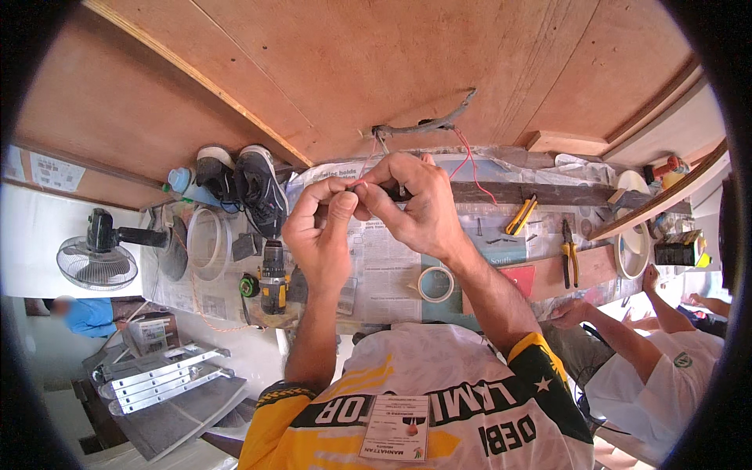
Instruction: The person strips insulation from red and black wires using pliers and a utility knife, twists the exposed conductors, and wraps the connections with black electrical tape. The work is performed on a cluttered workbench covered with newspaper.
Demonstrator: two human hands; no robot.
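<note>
Both hands meet in front of the wooden panel, fingertips pinched close together. My left hand (319, 239) is closed, its thumb and index finger on a thin red wire (368, 162). My right hand (419, 204) closes on the same wire from the other side. A small dark piece shows between its fingers, too hidden to name. The wire runs up to a grey flexible conduit (427, 128) fixed at the panel. From the conduit's right part more red wires (472, 160) hang loose. The wire's end is hidden by my fingers.
Newspaper covers the bench (384, 274). On it lie a tape roll (421, 287), a yellow utility knife (521, 217), pliers (569, 254), a cordless drill (273, 282) and dark shoes (262, 188). A fan (98, 258) stands left. A co-worker's hand (570, 313) rests at the right edge.
</note>
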